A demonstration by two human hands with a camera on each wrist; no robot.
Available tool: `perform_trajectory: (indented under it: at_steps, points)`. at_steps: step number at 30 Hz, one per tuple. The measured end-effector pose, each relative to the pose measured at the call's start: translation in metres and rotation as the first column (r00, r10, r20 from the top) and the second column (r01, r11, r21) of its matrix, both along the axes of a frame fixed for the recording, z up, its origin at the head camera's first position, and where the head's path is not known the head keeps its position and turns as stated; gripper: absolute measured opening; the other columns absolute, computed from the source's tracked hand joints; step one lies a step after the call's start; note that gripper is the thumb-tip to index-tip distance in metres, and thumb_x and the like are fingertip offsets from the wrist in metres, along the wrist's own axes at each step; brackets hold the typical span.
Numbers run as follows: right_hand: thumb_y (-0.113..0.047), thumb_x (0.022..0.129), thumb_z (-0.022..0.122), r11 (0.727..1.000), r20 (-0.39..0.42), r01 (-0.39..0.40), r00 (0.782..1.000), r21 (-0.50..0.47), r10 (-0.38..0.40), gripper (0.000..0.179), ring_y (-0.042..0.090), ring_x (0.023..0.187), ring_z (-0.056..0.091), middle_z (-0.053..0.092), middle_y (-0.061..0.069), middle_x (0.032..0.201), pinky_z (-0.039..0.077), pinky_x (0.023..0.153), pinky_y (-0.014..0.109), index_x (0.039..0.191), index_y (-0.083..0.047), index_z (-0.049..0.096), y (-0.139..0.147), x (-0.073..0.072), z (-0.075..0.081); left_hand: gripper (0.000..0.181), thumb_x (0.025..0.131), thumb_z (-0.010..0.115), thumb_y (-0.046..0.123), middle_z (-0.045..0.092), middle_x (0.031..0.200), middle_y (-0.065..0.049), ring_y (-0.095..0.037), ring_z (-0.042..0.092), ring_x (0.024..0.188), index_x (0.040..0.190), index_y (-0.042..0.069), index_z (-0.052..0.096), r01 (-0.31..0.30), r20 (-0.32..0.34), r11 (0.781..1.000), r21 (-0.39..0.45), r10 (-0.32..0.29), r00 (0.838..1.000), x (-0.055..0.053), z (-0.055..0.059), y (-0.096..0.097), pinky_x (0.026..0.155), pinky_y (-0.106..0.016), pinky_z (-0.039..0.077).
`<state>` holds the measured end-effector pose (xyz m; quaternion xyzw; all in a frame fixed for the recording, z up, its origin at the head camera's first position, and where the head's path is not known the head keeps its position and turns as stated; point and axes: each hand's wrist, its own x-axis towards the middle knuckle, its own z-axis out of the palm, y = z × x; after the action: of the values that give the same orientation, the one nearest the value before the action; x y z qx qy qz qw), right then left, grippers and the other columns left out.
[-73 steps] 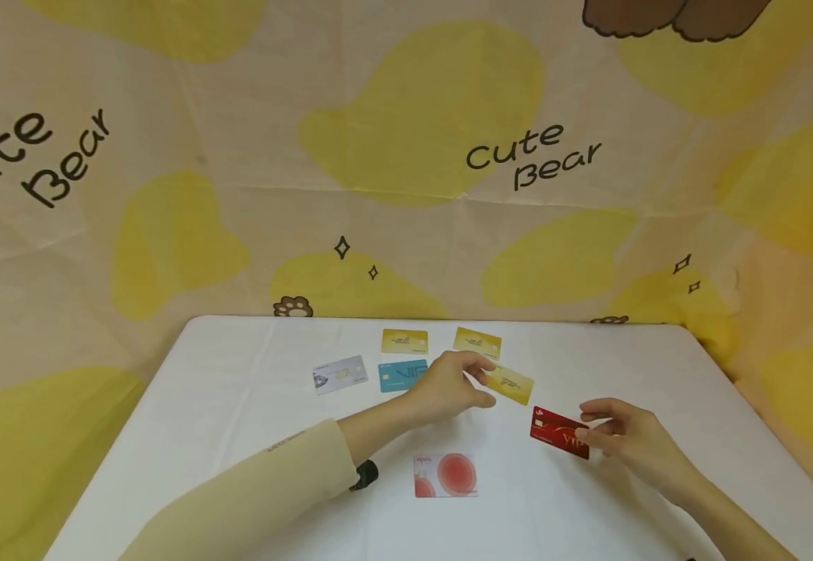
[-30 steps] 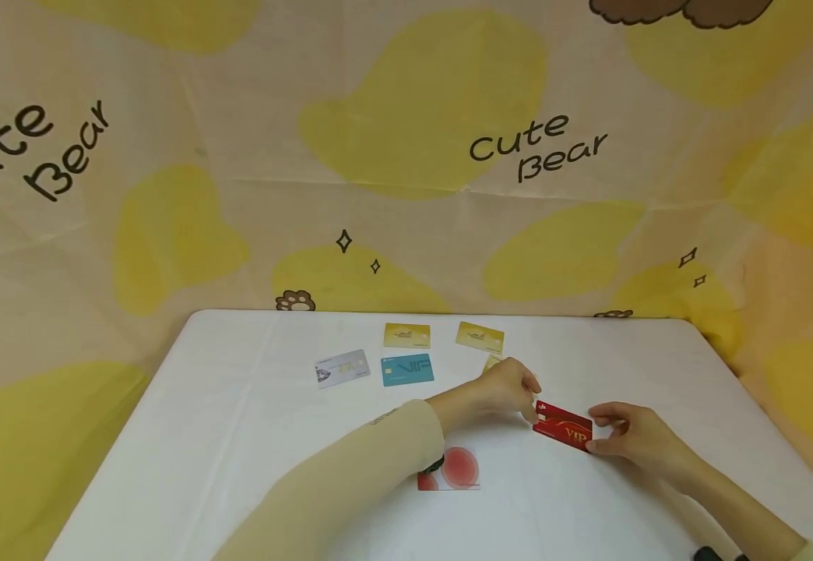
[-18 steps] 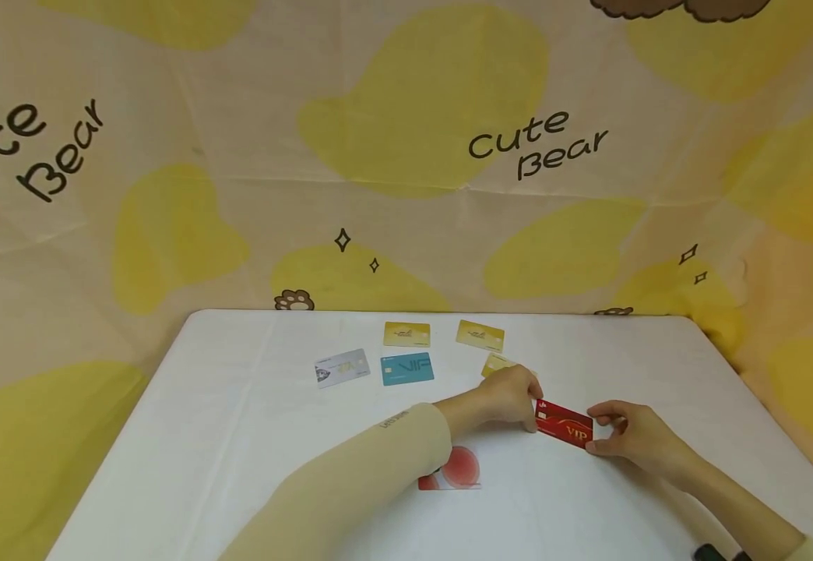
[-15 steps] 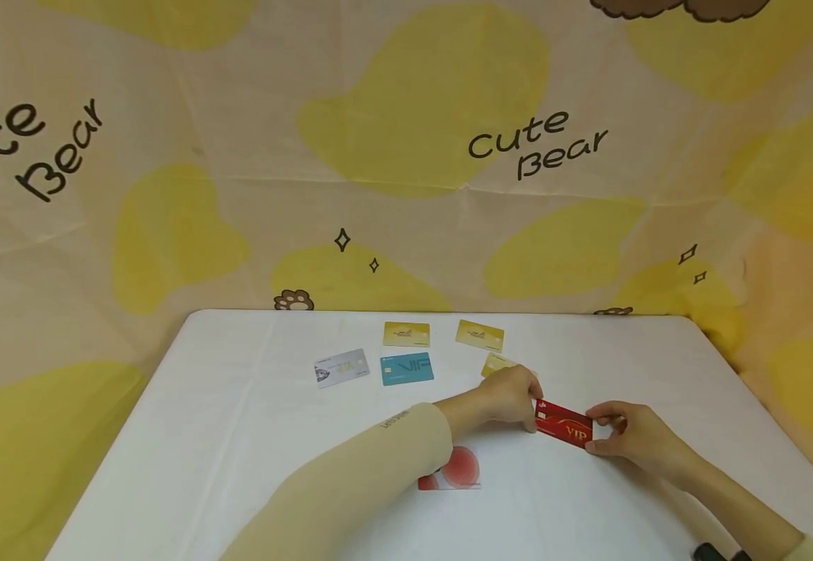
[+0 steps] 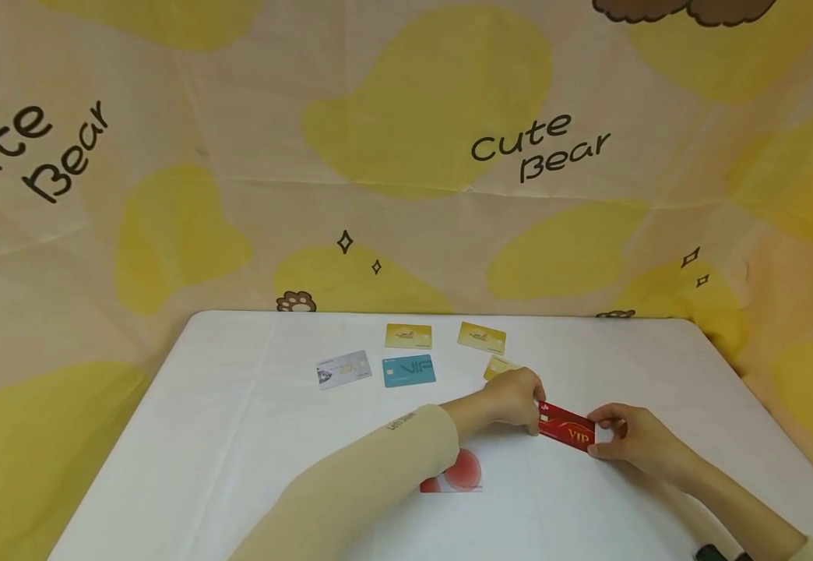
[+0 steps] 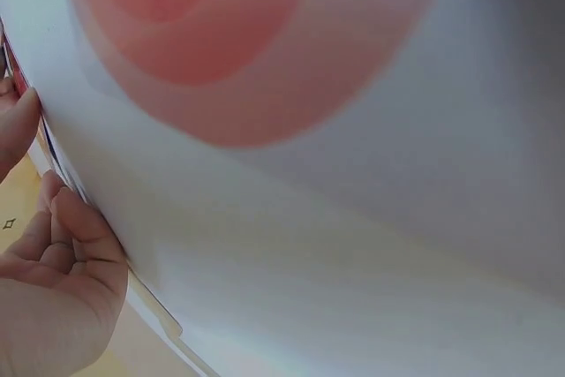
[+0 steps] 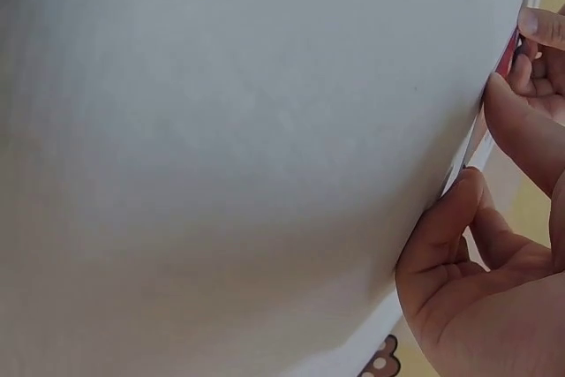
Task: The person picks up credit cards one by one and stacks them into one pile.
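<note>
We find the red card (image 5: 566, 426) at the middle of the action, slanting on the right half of the white table (image 5: 238, 467), and the clearest change is that both hands now attend to it; whether it lies quite flat or is slightly raised, we cannot tell. In the earliest head view the left hand (image 5: 515, 399) reaches over the pale gold card (image 5: 496, 367); now it sits at the red card's left end, thumb and finger curled to grip the short edge. The right hand (image 5: 634, 436), already at this card then, with its thumb overlapping the VIP lettering, now pinches the opposite end between thumb and fingertip, so we can read the letters. Over the last half-second we see hardly any movement in either hand, and we take this to mean that the card is being steadied or straightened by both ends rather than handled from one. Just behind the left hand, the pale gold card shows only in part. Beyond it we see two gold cards (image 5: 409, 336) (image 5: 482, 337) near the far edge, the teal card (image 5: 409, 371) in front of the left one, and the silver card (image 5: 344, 370) beside the teal; none of these seems to have shifted. Nearer us, the pink-circled card (image 5: 461, 473) is now partly covered by the left sleeve (image 5: 357, 491), while the patterned cloth (image 5: 406, 156) hangs behind the table
</note>
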<state>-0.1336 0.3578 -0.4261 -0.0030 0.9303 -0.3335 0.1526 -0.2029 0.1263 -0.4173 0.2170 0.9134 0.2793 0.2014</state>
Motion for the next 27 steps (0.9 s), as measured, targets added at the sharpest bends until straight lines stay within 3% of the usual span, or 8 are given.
perform_trajectory:
  at_steps: [7,12,17,22,27]
  points:
    - [-0.02,0.082,0.091,1.0,-0.065,0.003,0.998,-0.017,-0.004,0.054,0.024,0.089,0.055,0.067,0.009,0.104,0.05,0.068,0.026,0.124,0.004,0.066,-0.0017,0.0038,0.0003,0.039,0.068,0.093,0.009,0.061,0.08,0.013,-0.006,0.055,0.074,0.098,0.019,0.07,0.006,-0.032,1.0,-0.002,-0.006,0.999,0.0032,0.0005,-0.002,0.067,-0.023,0.042]
    - [-0.011,0.085,0.086,0.996,-0.076,0.016,0.997,-0.091,-0.023,0.045,0.023,0.085,0.061,0.069,0.008,0.094,0.055,0.07,0.023,0.121,0.007,0.066,-0.0007,0.0058,-0.0005,0.043,0.071,0.091,0.009,0.06,0.08,0.011,-0.007,0.055,0.073,0.104,0.018,0.066,0.016,-0.034,1.0,0.008,-0.016,0.999,0.0063,0.0011,-0.0019,0.067,-0.022,0.042]
    - [-0.01,0.09,0.081,0.996,-0.068,0.052,0.996,-0.078,-0.057,0.04,0.023,0.086,0.061,0.068,0.008,0.093,0.054,0.068,0.024,0.122,0.008,0.066,0.0001,0.0058,0.0018,0.041,0.072,0.088,0.001,0.061,0.077,0.007,-0.008,0.055,0.069,0.105,0.013,0.067,-0.005,0.013,0.995,0.103,0.004,1.0,0.0063,0.002,-0.0022,0.066,-0.021,0.043]
    - [-0.018,0.099,0.074,0.991,-0.048,0.111,0.992,-0.072,-0.115,0.04,0.022,0.085,0.062,0.07,0.008,0.098,0.055,0.066,0.026,0.127,0.009,0.065,0.0007,0.0045,0.0049,0.027,0.075,0.081,-0.009,0.06,0.067,0.004,-0.007,0.054,0.062,0.097,0.004,0.072,-0.043,0.05,0.955,0.292,0.029,0.998,0.0033,-0.0005,-0.0052,0.06,-0.017,0.043]
    - [-0.02,0.101,0.071,0.979,-0.018,0.154,0.987,-0.137,-0.158,0.044,0.022,0.082,0.068,0.073,0.009,0.098,0.059,0.07,0.027,0.129,0.013,0.063,0.0007,0.0053,0.0085,0.022,0.076,0.079,-0.012,0.058,0.062,0.004,-0.005,0.052,0.058,0.093,0.001,0.075,-0.065,0.08,0.914,0.4,0.036,0.996,0.0009,0.0001,-0.0073,0.058,-0.016,0.042]
